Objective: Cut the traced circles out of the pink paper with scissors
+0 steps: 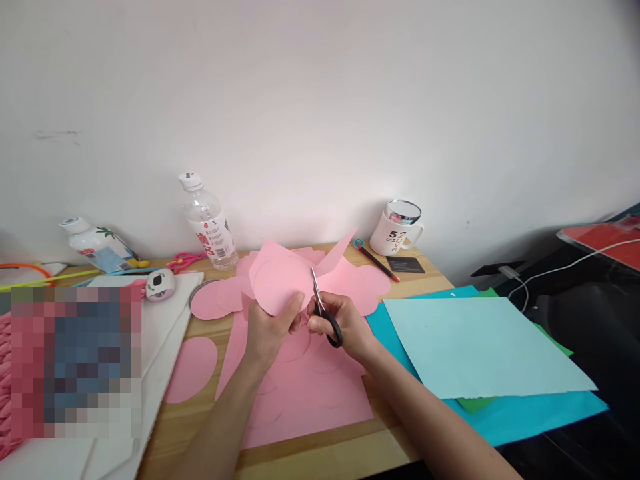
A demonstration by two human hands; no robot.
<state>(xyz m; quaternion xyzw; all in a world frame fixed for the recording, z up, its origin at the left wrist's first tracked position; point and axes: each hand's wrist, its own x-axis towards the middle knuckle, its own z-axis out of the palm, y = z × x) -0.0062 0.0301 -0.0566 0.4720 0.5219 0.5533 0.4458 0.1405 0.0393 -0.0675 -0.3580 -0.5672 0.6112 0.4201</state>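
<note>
My left hand (273, 328) is closed on a piece of pink paper (277, 277), its thumb pressed on the lower right of the sheet. A rounded outline shows on that paper, and a loose strip (341, 253) sticks up to its right. In my right hand (345, 323) is a pair of scissors (327, 321) with black handles. The blades point up, close to the paper's right edge; whether they touch it I cannot tell. Below both hands lies a pink sheet (300, 417) with curved lines. Pink cut-out ovals (193, 370) lie to the left.
A water bottle (210, 223), pink scissors (187, 260) and a white bottle (97, 247) stand or lie at the back left. At the back right are a mug (393, 230), a pencil (377, 261) and a dark card (406, 265). Blue sheets (485, 347) lie right.
</note>
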